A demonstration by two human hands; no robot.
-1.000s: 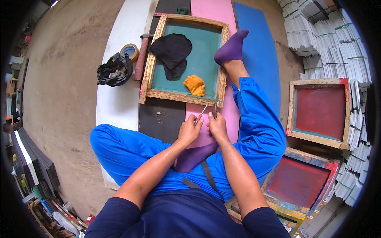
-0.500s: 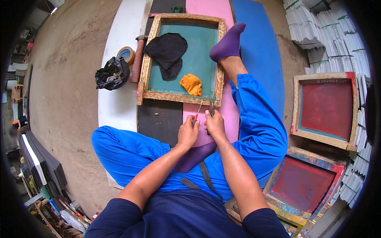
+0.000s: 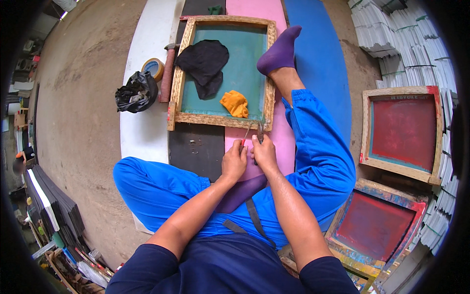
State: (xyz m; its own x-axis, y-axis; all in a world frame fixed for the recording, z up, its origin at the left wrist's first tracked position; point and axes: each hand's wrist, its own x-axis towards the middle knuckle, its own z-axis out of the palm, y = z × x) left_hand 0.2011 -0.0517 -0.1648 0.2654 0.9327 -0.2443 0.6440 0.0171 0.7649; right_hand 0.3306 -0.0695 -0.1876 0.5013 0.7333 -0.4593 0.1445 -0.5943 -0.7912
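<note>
My left hand [image 3: 234, 161] is closed around a red-handled screwdriver [image 3: 246, 133], its thin metal shaft pointing away from me. Beside it, my right hand [image 3: 265, 153] grips pliers [image 3: 260, 129], jaws forward. Both tool tips reach the near rail of a wooden screen-printing frame [image 3: 200, 119], close to its right corner; whether they touch anything small there cannot be made out. Green mesh [image 3: 247, 63] fills the frame. A black cloth [image 3: 204, 62] and a crumpled yellow cloth [image 3: 235, 104] lie on the mesh.
Left of the frame lie a hammer [image 3: 168, 73], a tape roll [image 3: 153, 68] and a black plastic bag [image 3: 137, 92]. My purple-socked foot [image 3: 280, 51] rests against the frame's right rail. Two red-meshed frames [image 3: 365, 125] lean right, near stacked white sheets [image 3: 413, 44].
Both hands stay nearly in place, holding the same tools. The screwdriver's tip and the pliers sit slightly closer to the frame's near rail. The view has shifted slightly.
</note>
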